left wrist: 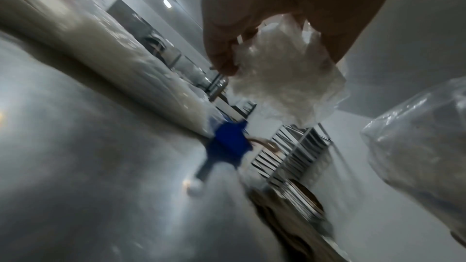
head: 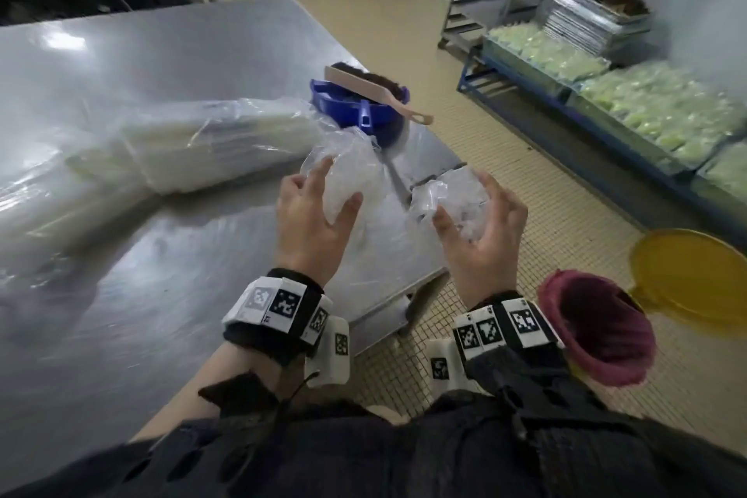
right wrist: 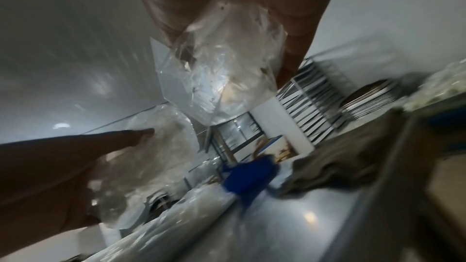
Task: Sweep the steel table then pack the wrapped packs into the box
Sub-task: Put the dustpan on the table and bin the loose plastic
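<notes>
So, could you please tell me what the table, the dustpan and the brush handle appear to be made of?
Table: brushed steel, going by its grey sheen and smeared light reflections. Dustpan: probably moulded plastic, uniformly glossy blue. Brush handle: pale tan and matte, likely wood, though motion blur leaves light plastic possible.

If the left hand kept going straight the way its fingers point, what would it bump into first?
Probably the blue dustpan, brush lying across it, just beyond the crumpled plastic that the left hand holds; depth is unclear.
</notes>
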The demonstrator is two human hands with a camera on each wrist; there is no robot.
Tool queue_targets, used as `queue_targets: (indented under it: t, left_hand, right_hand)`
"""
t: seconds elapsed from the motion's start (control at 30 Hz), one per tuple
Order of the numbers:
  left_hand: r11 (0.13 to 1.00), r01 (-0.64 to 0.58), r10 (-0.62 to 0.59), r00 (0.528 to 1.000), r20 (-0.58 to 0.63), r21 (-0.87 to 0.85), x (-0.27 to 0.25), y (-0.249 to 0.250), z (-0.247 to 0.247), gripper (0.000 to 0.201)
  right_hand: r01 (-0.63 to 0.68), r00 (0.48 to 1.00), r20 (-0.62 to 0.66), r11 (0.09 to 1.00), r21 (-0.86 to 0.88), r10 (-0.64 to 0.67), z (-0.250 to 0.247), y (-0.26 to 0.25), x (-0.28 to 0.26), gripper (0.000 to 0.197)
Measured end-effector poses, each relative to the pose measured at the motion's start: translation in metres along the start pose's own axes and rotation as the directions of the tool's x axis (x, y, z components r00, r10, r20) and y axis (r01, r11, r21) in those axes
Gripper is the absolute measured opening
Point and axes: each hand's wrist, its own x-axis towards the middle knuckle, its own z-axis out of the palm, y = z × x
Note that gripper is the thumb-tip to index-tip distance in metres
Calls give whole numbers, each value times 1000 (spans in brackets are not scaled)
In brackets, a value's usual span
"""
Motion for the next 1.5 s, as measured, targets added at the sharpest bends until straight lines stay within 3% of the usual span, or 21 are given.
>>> queue_targets:
  t: [0.17,0.47,0.63,0.8,1.03,1.17,1.23,1.33,1.4,1.43,1.5]
  left_hand:
    - [997,-46,59,976,211,-67,-14,77,104,60]
    - [996,-29,65,868,493,-80,-75,176,305,66]
    - [999,-14,-10,717,697,29,-87,196,403,64]
    - [991,-14,-96,597,796,129,-82,198,508,63]
    - [948,-55,-260,431,864,312,-70,172,666,52]
    - [938,-87,-309,234,922,336,-68,144,744,52]
    - [935,-136,-304,174,937,328,-64,131,768,53]
    - [949,-80,-299,64,952,304,-59,118,782,42]
    - [950,-38,-309,60,949,311,-56,118,780,34]
    - [953,-18,-299,81,951,301,-53,123,775,31]
    - [967,-24,-246,167,955,254,-45,139,763,28]
  right_hand:
    - [-129,975,-195,986,-107,107,-110,59,9,74]
    - [-324,915,-329,910,-258,233,-285,188,18,62]
    - [-545,809,-385,812,-210,443,-339,258,22,55]
    - [-710,672,-422,692,-131,609,-357,335,48,53]
    - [-922,373,-357,384,-42,857,-366,450,115,42]
    - [-953,300,-250,278,-119,921,-367,519,142,49]
    - [-971,233,-227,216,-98,946,-364,544,146,56]
    - [-978,209,-207,200,-63,956,-358,561,144,51]
    - [-974,222,-218,225,-10,950,-353,559,144,47]
    - [-971,228,-231,239,17,946,-350,556,144,45]
    - [-955,257,-290,289,71,922,-345,544,145,36]
